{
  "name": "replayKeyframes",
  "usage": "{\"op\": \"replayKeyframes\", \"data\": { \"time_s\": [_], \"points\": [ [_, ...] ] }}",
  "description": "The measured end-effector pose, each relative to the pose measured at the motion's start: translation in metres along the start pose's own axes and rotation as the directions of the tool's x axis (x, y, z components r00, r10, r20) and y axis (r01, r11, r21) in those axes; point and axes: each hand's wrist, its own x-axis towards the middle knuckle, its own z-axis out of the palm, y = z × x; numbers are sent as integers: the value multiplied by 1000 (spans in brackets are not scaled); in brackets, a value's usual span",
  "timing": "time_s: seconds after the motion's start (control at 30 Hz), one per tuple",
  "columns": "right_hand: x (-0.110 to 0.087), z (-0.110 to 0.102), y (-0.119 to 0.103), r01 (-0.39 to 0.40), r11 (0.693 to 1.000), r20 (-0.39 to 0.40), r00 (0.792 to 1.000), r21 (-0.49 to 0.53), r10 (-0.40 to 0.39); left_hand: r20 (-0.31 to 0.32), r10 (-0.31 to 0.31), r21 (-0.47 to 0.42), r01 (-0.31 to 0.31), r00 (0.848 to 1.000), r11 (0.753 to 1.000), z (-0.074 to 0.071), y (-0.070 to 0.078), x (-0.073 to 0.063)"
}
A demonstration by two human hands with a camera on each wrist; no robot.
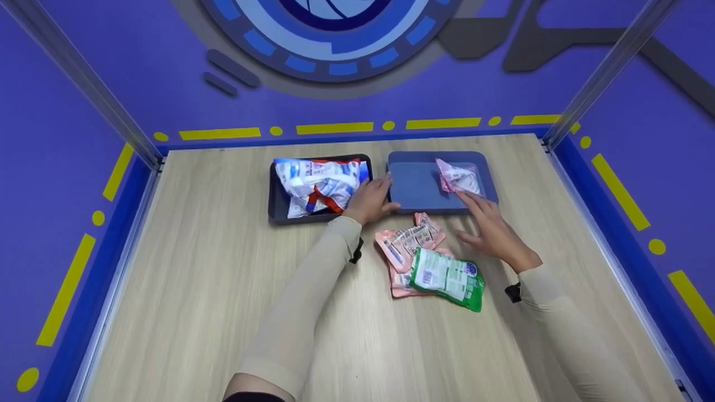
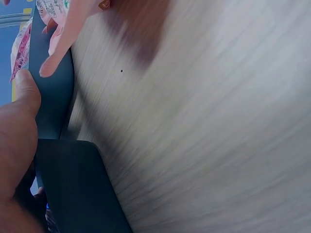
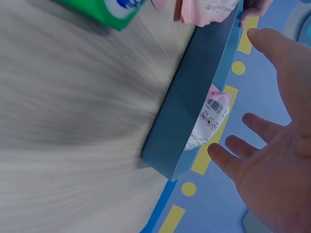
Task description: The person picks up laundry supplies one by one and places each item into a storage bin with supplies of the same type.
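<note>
My left hand (image 1: 370,200) lies across the gap between the dark tray and the blue-grey tray (image 1: 414,187), fingertips at the blue-grey tray's left rim and thumb by its front corner. Over that tray's front right edge my right hand (image 1: 492,230) spreads its fingers, with nothing in the palm. A pink and white packet (image 1: 462,178) lies in the right part of the blue-grey tray, close to the right fingertips. In the right wrist view, this packet (image 3: 212,116) shows above the tray wall (image 3: 187,97).
Left of the hands, the dark tray (image 1: 273,198) holds white, blue and red packets (image 1: 318,177). In front of the trays, pink packets (image 1: 410,245) overlap in a pile, a green and white packet (image 1: 447,276) on top. Blue-purple panels (image 1: 223,111) wall the table's back and sides.
</note>
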Motion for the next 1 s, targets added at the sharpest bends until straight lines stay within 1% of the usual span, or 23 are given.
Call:
{"op": "replayKeyframes", "data": {
  "time_s": [0.1,0.27,0.4,0.5,0.6,0.73,0.9,1.0],
  "points": [
    [-5,4,-1,19,1000,-4,1000,-5,-19,-1,-4,-13,4,1000,1000,0,-1,0],
    [-12,7,-7,3,1000,27,1000,6,-3,-7,0,-32,0,1000,999,3,-3,0],
    [-19,9,-9,23,1000,23,999,18,-23,-11,6,-22,-6,1000,1000,4,-4,0],
    [-23,11,-10,13,1000,31,999,23,-14,-13,10,0,-10,1000,1000,3,-3,1],
    [-27,14,-12,-20,1000,63,998,24,19,-16,9,3,-9,1000,1000,3,-2,1],
    [-35,18,-16,-39,999,105,994,25,36,-4,3,-1,-3,1000,1000,4,-2,0],
    [-43,21,-22,-50,998,149,988,47,43,-1,4,-4,-4,1000,1000,3,-2,-1],
    [-47,23,-26,-40,996,159,987,76,27,-3,-1,-8,1,1000,1000,2,-2,0]
  ]
}}
